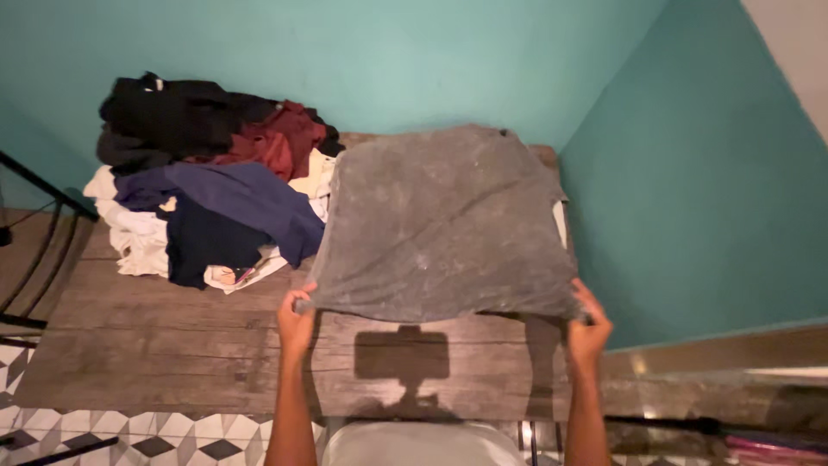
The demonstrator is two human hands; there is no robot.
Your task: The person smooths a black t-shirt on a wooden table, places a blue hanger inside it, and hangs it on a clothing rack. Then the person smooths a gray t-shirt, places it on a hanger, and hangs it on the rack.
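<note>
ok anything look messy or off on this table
The clothes pile at the table's back left is a loose heap, some pieces hanging over the left edge. The grey cloth, held at its near corners by the left hand and right hand, lies fairly flat.

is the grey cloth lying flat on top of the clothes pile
No: the grey cloth is held up by both hands over the wooden table, beside the clothes pile.

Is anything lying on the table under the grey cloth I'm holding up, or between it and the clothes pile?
Nothing visible. Both hands, left and right, grip the grey cloth; the wooden table below looks bare, though the cloth hides its far part. The clothes pile lies left.
</note>
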